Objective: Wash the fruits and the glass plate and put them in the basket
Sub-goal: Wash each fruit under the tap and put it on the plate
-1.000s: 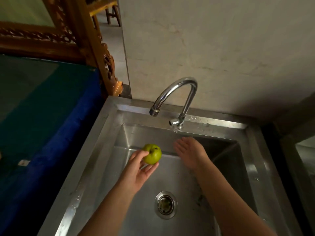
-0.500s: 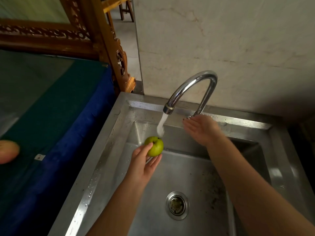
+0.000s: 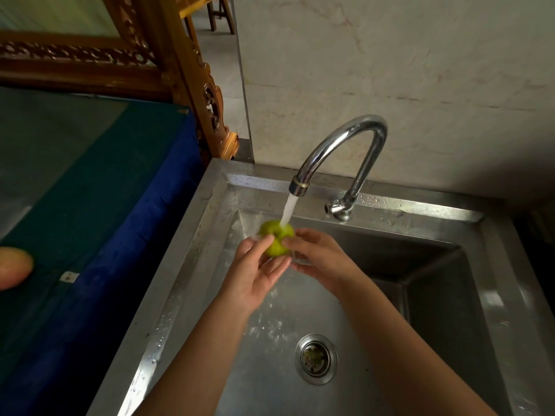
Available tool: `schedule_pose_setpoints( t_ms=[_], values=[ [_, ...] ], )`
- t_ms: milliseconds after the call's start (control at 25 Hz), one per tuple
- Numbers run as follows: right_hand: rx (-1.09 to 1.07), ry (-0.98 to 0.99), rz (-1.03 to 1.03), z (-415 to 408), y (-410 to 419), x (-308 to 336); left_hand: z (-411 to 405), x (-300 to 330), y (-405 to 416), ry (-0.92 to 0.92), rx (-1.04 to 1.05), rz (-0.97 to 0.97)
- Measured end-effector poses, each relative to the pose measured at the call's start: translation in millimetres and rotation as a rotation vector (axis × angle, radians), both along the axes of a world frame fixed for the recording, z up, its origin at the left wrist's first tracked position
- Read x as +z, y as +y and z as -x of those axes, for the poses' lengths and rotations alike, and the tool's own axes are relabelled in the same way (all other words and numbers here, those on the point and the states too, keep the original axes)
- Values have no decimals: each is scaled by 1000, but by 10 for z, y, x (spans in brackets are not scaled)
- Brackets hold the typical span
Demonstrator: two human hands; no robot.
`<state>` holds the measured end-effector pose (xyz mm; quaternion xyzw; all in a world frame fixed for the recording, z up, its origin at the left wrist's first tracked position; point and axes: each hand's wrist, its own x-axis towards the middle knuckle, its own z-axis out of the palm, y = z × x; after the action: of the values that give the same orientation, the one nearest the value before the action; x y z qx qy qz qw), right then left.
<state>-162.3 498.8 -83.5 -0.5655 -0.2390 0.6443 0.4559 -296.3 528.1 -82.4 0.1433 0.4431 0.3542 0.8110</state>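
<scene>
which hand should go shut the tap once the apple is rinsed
Probably the right hand: it is on the side of the tap handle, while the left hand cups the green apple from below under the stream.

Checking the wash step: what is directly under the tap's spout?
The water stream falls onto a green apple, held between the left hand and right hand over the sink. The fingers cover the apple's lower part.

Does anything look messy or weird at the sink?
Nothing broken or knocked over. Water splashes off the green fruit onto the sink, normal for washing. A reddish fruit on the blue cloth is cut off by the frame's left edge.
</scene>
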Motion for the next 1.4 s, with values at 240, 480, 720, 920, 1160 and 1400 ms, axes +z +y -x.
schedule_pose_setpoints(
  t_ms=[240, 480, 720, 920, 1160, 1400],
  values=[
    [-62, 27, -233, 22, -137, -36, 52, 92, 114, 84, -132, -125],
    [-47, 183, -120, -19, -71, 13, 116, 41, 100, 424, -240, -652],
    [-89, 165, -312, 19, -87, -17, 110, -21, 69, 291, -353, -525],
    [-24, 3, -407, 13, -99, 14, 131, -20, 68, 169, -254, -443],
    [-128, 207, -304, -111, -127, -70, 27, -1, 21, 352, -235, -593],
    [-163, 265, -368, -157, -183, -132, -118, 65, 67, 189, -173, -356]
  ],
)
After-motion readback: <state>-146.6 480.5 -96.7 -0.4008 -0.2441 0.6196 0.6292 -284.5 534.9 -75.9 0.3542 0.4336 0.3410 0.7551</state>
